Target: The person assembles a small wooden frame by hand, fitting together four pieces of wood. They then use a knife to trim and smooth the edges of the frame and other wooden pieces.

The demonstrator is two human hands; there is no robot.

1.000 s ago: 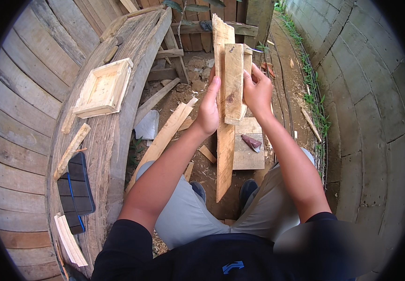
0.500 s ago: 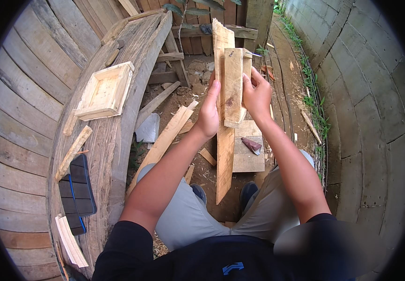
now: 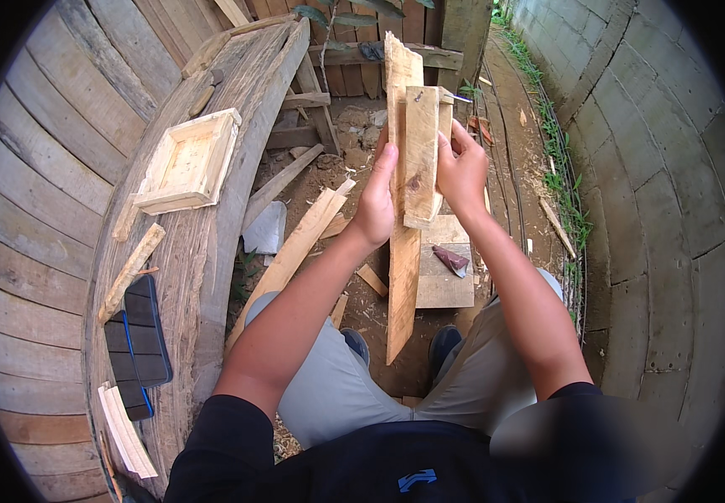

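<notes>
Both my hands hold a long pale wooden board (image 3: 403,268) upright in front of me, with a shorter wooden block (image 3: 421,159) against its face. My left hand (image 3: 377,201) is wrapped round the board's left side, thumb pointing up. On the other side, my right hand (image 3: 463,172) grips the block, its fingers bent and partly hidden behind the wood. The board's far end is jagged and its near end comes to a slant. A thin, pale, pointed thing (image 3: 459,98) sticks out to the right at the block's far end; its kind is unclear.
Left, a thick timber bench (image 3: 186,277) bears a shallow wooden box (image 3: 186,163), wood strips and dark phone-like slabs (image 3: 140,335). Beneath the board lies a wooden block (image 3: 446,289) with a folded brown scrap (image 3: 450,260). A concrete-block wall (image 3: 639,193) bounds the right.
The board and block have shifted very slightly to the right with my hands. My grip looks the same.
</notes>
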